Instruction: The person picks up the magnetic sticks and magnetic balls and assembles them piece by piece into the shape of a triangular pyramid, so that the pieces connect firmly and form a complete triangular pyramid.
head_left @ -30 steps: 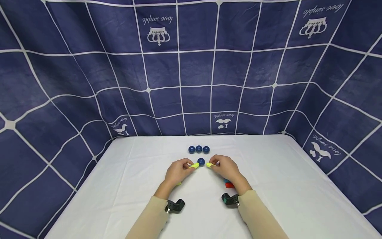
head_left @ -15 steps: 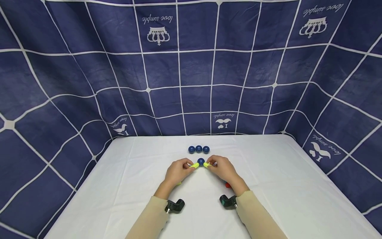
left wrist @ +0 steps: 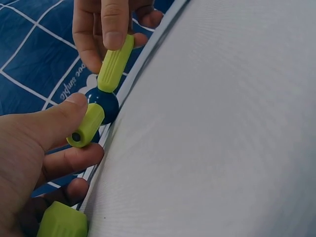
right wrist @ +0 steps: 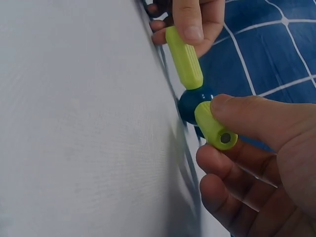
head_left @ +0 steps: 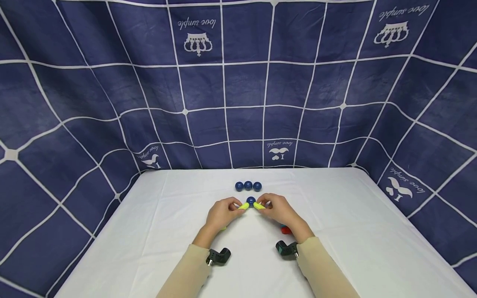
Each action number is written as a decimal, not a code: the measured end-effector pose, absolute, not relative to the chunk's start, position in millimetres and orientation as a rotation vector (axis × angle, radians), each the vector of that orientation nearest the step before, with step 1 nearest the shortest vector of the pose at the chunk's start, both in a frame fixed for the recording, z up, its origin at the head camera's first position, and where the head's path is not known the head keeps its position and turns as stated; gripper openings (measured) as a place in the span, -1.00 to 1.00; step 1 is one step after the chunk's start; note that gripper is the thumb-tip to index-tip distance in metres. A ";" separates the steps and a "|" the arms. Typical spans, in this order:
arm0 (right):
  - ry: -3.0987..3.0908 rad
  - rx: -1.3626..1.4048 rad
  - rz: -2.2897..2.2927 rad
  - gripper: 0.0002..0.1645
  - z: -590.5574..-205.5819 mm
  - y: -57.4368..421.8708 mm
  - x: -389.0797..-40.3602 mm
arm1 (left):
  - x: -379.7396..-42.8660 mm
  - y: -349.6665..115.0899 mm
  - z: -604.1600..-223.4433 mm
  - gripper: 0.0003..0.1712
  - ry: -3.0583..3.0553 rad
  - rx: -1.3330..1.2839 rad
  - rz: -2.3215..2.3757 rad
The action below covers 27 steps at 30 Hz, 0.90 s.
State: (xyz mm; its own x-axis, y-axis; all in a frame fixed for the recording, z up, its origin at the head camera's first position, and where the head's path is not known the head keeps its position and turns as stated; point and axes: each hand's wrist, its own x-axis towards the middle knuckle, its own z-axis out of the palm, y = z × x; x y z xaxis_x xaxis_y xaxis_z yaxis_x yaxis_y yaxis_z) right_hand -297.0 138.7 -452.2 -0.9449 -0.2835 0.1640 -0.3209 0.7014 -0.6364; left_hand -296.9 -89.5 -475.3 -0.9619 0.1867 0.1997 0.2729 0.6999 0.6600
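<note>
In the head view, a blue ball (head_left: 251,201) sits on the white tablecloth between my two hands. My left hand (head_left: 222,213) pinches a yellow-green magnetic stick (left wrist: 87,126) between thumb and fingers, its tip against the ball's left side. From the other side, my right hand (head_left: 280,209) pinches a second yellow-green magnetic stick (right wrist: 212,123), whose tip meets the ball's right side. The two sticks slant toward the person, forming a V with the ball at its point. Each wrist view shows a dark round inset in the near stick's outer end.
Three blue balls (head_left: 248,186) stand in a row just behind. A red piece (head_left: 286,230) and a bit of blue lie partly hidden by the right forearm. Another yellow-green piece (left wrist: 62,222) lies beside the left wrist. A blue checked curtain (head_left: 246,87) surrounds the table's far sides.
My right hand has moved slightly left, closing the gap between its stick and the ball. My left hand and the three balls behind have stayed in place.
</note>
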 end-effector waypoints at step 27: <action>-2.785 0.614 1.003 -0.75 -462.3 136.2 -297.6 | -298.8 -90.4 -477.1 -0.66 -2.758 -0.466 -1.089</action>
